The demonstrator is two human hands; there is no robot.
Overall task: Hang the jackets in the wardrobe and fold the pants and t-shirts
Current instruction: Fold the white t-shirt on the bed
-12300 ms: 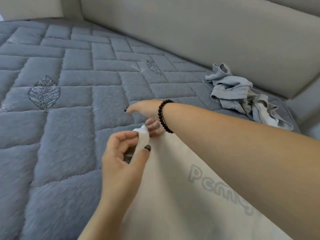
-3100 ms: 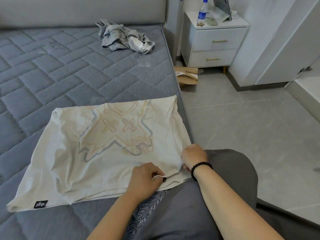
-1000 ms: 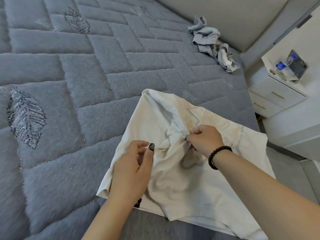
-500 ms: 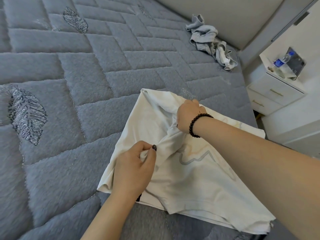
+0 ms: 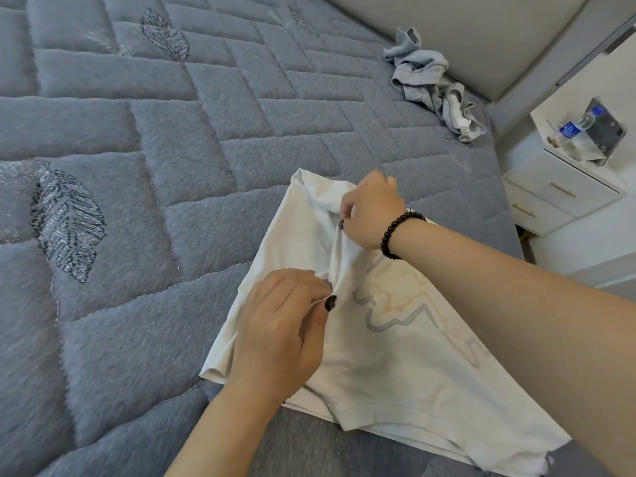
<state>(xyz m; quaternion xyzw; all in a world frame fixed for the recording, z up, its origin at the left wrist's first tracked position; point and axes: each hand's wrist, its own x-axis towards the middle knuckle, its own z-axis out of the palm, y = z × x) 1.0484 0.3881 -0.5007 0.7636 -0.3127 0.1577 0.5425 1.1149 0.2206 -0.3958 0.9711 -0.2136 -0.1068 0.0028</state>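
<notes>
Nearest, at six o'clock, the left hand (image 5: 278, 335) pinched a raised ridge of the cream t-shirt (image 5: 395, 342), which lay half-folded on the bed (image 5: 144, 215). Just beyond, toward twelve, the right hand (image 5: 370, 210) gripped the same ridge, probably to draw a straight fold line. Farther, at one o'clock, crumpled grey pants (image 5: 430, 84) waited unfolded.

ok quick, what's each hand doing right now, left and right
Left hand: closed, pinching a fold of the t-shirt.
Right hand: closed, gripping the same raised fold farther up.
</notes>
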